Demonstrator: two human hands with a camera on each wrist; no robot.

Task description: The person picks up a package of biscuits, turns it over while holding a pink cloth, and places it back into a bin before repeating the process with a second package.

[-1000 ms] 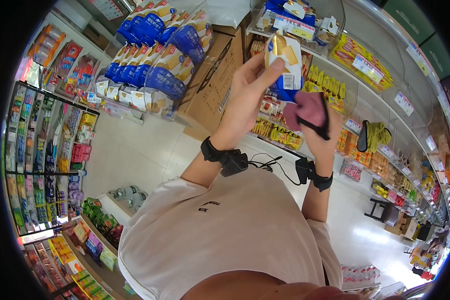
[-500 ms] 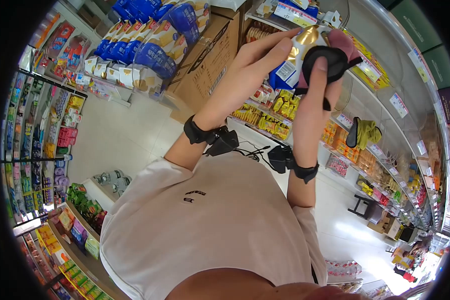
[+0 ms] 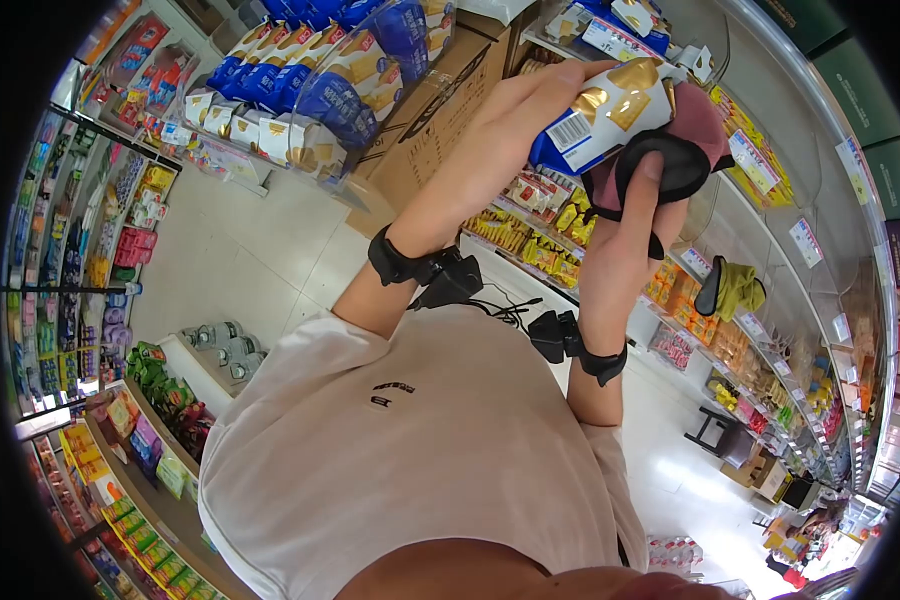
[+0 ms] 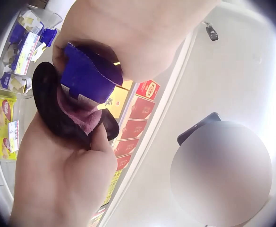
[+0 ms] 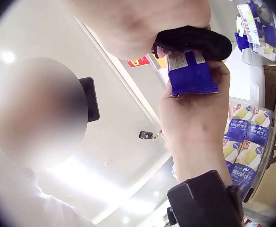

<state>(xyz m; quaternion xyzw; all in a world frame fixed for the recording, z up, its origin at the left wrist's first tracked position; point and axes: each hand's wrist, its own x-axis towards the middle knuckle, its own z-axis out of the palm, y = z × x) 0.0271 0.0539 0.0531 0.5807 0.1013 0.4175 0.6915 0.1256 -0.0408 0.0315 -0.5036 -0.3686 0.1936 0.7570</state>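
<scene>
My left hand grips a blue, white and gold biscuit packet by its left side, most of its fingers hidden behind it. A printed barcode faces up at me in the head view. My right hand holds a pink cloth with black edging, its thumb pressed on the black patch. That cloth lies against the packet's lower right part. From below, the left wrist view shows the packet's blue end between the left hand and the fuzzy pink cloth.
Clear bins of similar biscuit packets stand left, beside a cardboard box. Shelves with yellow snack packs and price tags curve along the right. A green cloth with black edging hangs on the shelf edge. Cables show near my waist.
The packet has turned from upright to tilted and moved right. My right hand has risen with the pink cloth, bringing it against the packet, and its black patch now faces up.
</scene>
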